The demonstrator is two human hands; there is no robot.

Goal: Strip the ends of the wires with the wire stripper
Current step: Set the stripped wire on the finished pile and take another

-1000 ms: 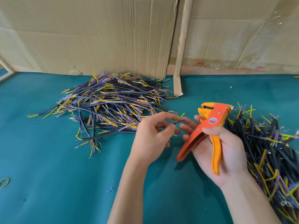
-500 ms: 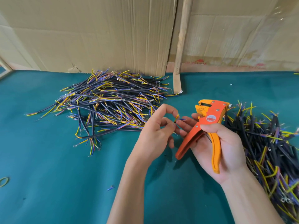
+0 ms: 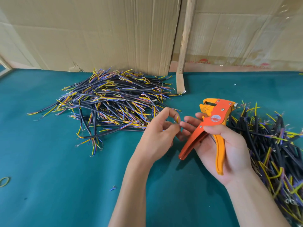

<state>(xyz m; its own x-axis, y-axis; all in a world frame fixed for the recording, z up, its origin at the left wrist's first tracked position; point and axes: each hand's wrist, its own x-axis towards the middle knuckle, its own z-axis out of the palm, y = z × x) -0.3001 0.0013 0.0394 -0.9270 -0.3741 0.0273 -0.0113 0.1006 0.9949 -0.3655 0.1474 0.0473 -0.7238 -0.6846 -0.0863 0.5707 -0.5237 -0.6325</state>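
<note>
Small workshop bench: green mat (image 3: 49, 185), cardboard backing (image 3: 98, 33), heaps of cut wires (image 3: 111, 102).

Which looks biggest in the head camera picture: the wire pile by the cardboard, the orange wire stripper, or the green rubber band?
1. Wire pile by the cardboard, by far the widest.
2. Orange wire stripper, though it is nearer the camera, which flatters it.
3. Green rubber band, partly cut off at the left edge.

Two wire heaps on the counter (image 3: 49, 185)

Left heap (image 3: 113, 104) before cardboard wall (image 3: 91, 33); right heap (image 3: 270, 145) behind wire stripper (image 3: 211, 128); hands between.
</note>
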